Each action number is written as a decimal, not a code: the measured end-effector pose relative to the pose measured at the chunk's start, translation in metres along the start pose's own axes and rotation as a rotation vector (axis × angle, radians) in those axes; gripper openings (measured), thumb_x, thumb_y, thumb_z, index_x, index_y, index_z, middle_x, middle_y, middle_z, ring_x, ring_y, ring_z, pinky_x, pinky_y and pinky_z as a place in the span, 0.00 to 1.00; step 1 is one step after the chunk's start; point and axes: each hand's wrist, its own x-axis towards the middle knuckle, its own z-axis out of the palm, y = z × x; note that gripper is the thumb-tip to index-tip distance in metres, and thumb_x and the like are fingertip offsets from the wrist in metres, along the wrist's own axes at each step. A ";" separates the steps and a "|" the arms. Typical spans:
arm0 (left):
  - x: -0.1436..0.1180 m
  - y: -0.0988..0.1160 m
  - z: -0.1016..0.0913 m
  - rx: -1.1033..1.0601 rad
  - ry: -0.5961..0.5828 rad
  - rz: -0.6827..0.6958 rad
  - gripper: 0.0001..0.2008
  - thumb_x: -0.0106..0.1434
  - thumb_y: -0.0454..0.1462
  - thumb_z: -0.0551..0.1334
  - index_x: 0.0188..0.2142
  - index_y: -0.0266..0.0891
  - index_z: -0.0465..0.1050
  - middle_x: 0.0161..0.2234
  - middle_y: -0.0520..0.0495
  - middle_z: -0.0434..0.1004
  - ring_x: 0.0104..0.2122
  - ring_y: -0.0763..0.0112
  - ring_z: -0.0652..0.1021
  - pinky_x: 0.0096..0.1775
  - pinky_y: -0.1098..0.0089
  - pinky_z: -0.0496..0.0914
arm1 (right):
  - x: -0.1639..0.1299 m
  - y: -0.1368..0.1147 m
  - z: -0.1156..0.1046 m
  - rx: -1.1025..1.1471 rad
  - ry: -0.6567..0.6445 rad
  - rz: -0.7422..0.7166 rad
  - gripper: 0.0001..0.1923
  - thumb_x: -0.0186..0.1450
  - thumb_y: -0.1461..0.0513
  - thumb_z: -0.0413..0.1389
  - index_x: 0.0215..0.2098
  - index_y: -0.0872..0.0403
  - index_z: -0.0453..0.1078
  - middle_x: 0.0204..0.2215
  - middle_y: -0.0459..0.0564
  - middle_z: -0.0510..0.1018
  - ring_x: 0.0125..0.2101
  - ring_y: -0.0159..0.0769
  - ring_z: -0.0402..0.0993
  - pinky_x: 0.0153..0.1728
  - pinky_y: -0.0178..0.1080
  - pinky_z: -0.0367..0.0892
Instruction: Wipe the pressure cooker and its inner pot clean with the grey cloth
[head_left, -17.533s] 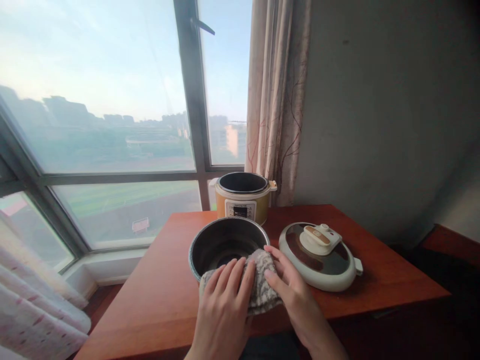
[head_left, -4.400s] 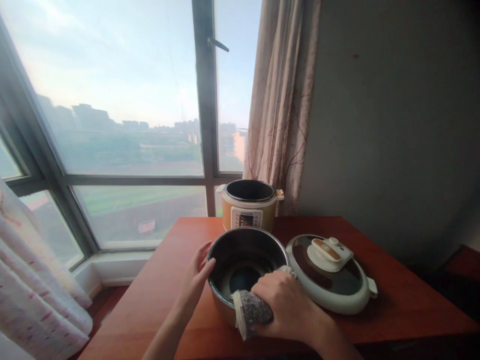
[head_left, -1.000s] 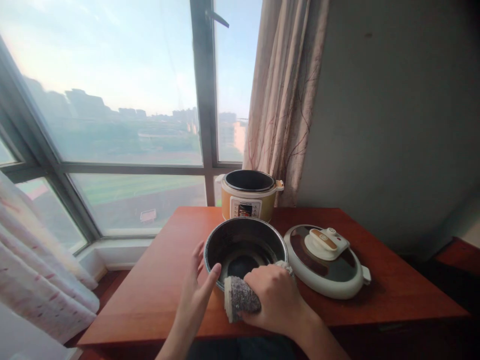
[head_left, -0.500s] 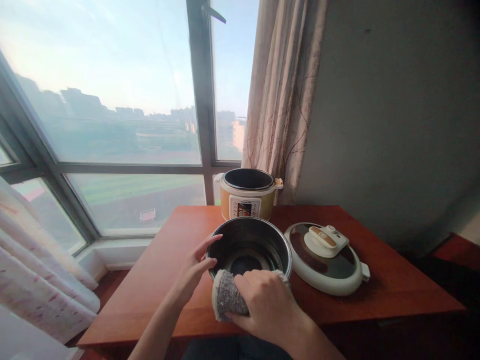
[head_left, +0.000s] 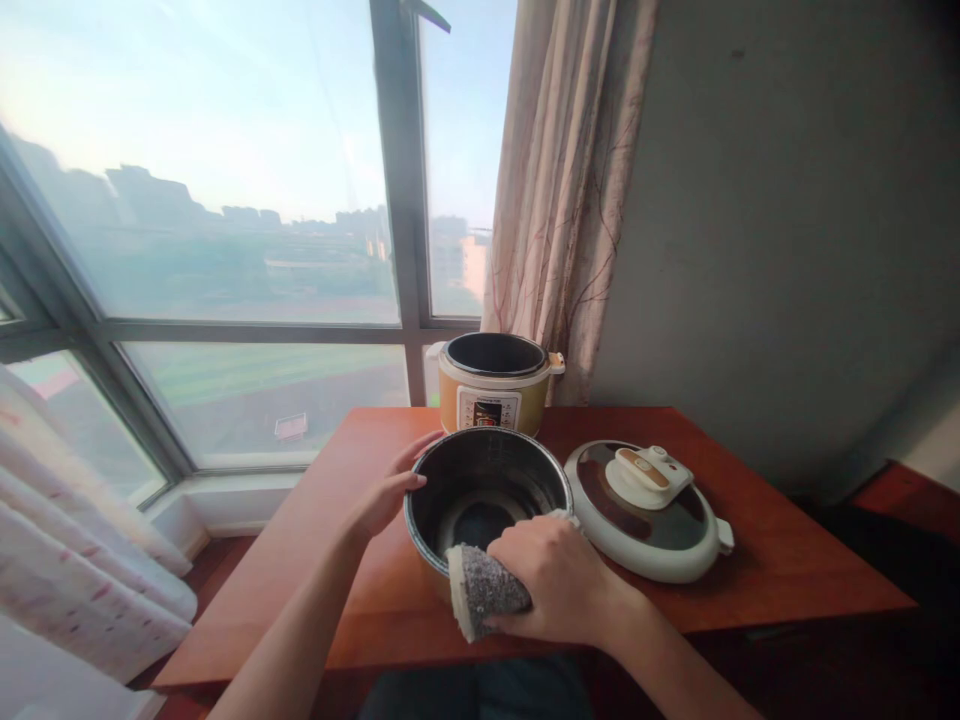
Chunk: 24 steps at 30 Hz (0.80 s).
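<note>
A dark inner cooking pot (head_left: 487, 470) stands on the table, its mouth tipped toward me. At its left rim is my left hand (head_left: 390, 485), thumb on the edge and fingers along the outside wall, gripping it. A grey, fuzzy cleaning cloth (head_left: 484, 590) with a white edge is folded over the pot's near right rim. My right hand (head_left: 551, 575) is closed round this cloth and presses it against the rim. Part of the cloth is hidden under my fingers.
Behind the pot stands a yellow and white electric cooker body (head_left: 491, 385) without its lid. The round white lid (head_left: 645, 520) lies to the right on the reddish wooden table (head_left: 300, 590). Windows and a curtain (head_left: 562, 200) are beyond.
My right hand has moved slightly right along the rim with the cloth. My left hand has shifted farther back round the pot's left side, and the pot has turned or moved slightly left.
</note>
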 end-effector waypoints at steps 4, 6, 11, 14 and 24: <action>-0.014 -0.014 0.016 -0.092 0.214 0.028 0.35 0.59 0.46 0.64 0.65 0.40 0.66 0.60 0.39 0.74 0.60 0.47 0.72 0.61 0.52 0.64 | 0.002 -0.007 0.003 -0.004 0.023 0.051 0.20 0.58 0.44 0.63 0.35 0.50 0.70 0.34 0.47 0.79 0.35 0.41 0.74 0.36 0.39 0.59; -0.027 -0.020 0.025 -0.091 0.340 0.048 0.35 0.62 0.50 0.63 0.66 0.40 0.63 0.62 0.39 0.71 0.62 0.49 0.69 0.62 0.53 0.62 | 0.003 -0.009 0.003 -0.006 0.029 0.064 0.20 0.57 0.45 0.63 0.34 0.50 0.69 0.33 0.47 0.79 0.35 0.41 0.74 0.35 0.39 0.59; -0.066 -0.031 0.054 0.105 0.492 0.139 0.36 0.63 0.50 0.65 0.67 0.47 0.58 0.66 0.44 0.64 0.67 0.52 0.61 0.66 0.55 0.55 | 0.007 -0.015 0.003 -0.003 0.043 0.093 0.18 0.56 0.46 0.63 0.34 0.50 0.69 0.32 0.47 0.79 0.34 0.42 0.74 0.34 0.39 0.59; -0.083 -0.034 0.074 0.243 0.574 0.197 0.34 0.63 0.51 0.64 0.65 0.46 0.60 0.66 0.44 0.64 0.67 0.51 0.61 0.66 0.56 0.55 | 0.010 -0.023 0.004 -0.003 0.055 0.109 0.18 0.57 0.47 0.62 0.34 0.51 0.69 0.32 0.48 0.79 0.34 0.42 0.74 0.35 0.39 0.59; -0.082 -0.020 0.071 0.289 0.593 0.189 0.29 0.59 0.49 0.65 0.59 0.44 0.68 0.60 0.45 0.73 0.63 0.49 0.67 0.63 0.56 0.62 | 0.013 -0.029 0.012 -0.034 0.086 0.070 0.20 0.61 0.45 0.60 0.36 0.51 0.68 0.33 0.48 0.79 0.35 0.42 0.74 0.35 0.39 0.60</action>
